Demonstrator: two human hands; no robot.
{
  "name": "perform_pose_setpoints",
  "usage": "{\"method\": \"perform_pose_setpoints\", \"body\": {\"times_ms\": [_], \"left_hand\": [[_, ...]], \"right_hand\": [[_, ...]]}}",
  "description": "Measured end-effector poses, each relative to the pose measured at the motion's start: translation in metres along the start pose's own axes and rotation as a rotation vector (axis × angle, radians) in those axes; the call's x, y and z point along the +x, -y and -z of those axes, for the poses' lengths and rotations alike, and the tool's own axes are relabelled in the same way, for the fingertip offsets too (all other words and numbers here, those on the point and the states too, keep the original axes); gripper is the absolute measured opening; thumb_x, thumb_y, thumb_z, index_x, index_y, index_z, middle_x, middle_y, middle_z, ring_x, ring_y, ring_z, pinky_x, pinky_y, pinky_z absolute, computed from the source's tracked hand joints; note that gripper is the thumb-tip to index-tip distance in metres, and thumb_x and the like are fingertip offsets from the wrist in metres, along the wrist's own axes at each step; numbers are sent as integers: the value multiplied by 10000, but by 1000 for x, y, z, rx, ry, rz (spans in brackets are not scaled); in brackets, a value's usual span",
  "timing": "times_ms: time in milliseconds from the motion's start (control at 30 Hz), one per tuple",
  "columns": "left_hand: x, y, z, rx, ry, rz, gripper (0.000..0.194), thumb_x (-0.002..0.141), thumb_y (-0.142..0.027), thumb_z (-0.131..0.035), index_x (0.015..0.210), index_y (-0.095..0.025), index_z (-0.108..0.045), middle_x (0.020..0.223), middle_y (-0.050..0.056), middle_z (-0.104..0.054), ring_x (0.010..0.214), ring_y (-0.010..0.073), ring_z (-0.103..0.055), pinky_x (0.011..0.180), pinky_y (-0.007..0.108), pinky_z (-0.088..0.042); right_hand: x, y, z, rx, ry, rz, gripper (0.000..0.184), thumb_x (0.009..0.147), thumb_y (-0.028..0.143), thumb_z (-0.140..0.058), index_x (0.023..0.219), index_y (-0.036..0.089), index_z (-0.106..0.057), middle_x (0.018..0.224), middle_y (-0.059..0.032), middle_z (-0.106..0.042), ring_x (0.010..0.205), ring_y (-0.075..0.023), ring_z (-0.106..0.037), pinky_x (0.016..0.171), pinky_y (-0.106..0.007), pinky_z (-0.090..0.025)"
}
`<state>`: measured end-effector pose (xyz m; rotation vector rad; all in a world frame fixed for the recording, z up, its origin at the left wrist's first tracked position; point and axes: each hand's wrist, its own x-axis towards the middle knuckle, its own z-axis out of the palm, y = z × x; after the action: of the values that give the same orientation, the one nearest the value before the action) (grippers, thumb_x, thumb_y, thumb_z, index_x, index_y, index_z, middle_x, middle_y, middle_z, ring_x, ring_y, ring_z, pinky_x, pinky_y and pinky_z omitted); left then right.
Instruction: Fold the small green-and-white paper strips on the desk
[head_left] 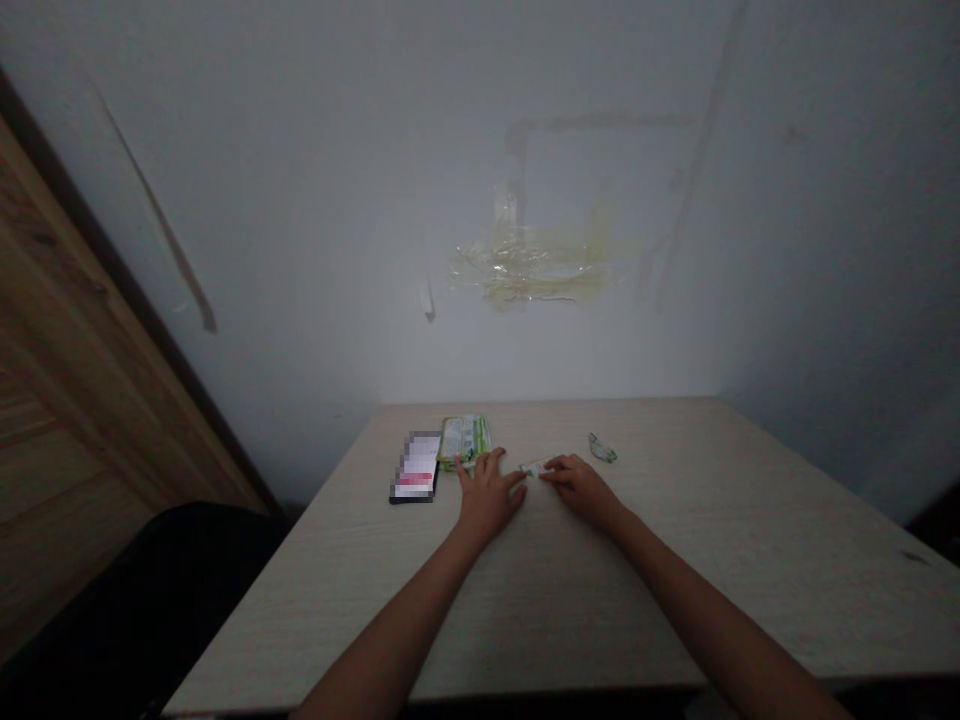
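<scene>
My left hand (489,493) rests on the table with its fingers spread. One fingertip lies at the left end of a small green-and-white printed strip (533,468). Other fingers reach the near edge of a green printed packet (466,438). My right hand (583,486) has its fingers drawn together on the right end of the strip, covering part of it. Whether the strip is paper or plastic film is too small to tell. A crumpled green-and-white scrap (601,448) lies just beyond my right hand, touched by neither hand.
A phone (415,470) with its screen lit lies left of the packet. The pale wooden table (720,560) meets a wall (315,200) with peeling tape (532,270). At the left are a dark chair back (150,590) and a wooden door (67,370).
</scene>
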<state>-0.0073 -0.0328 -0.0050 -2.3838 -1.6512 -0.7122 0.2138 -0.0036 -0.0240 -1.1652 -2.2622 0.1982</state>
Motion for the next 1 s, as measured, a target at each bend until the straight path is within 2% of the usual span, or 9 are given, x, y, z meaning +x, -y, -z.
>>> {"method": "perform_pose_setpoints", "body": {"times_ms": [367, 567, 1000], "left_hand": [[4, 3, -2, -21, 49, -70, 283, 880, -436, -587, 1153, -460, -659, 1415, 52, -461, 1316, 309, -388, 1075, 762, -48], [4, 3, -4, -11, 68, -80, 279, 896, -473, -555, 1160, -498, -640, 1416, 35, -462, 1319, 295, -386, 1076, 758, -40], [3, 0, 1, 20, 10, 2, 246, 895, -492, -546, 1099, -488, -683, 1400, 39, -485, 1311, 320, -393, 1067, 775, -34]], "right_hand": [[1, 2, 0, -33, 10, 15, 314, 898, 136, -534, 1109, 266, -727, 1152, -63, -682, 1070, -203, -576, 975, -365, -446], [2, 5, 2, -25, 7, 17, 321, 905, 137, -522, 1110, 274, -727, 1147, -59, -684, 1073, -202, -577, 969, -360, -456], [0, 2, 1, -15, 2, 10, 304, 900, 158, -543, 1113, 277, -725, 1158, -64, -683, 1062, -207, -585, 969, -376, -459]]}}
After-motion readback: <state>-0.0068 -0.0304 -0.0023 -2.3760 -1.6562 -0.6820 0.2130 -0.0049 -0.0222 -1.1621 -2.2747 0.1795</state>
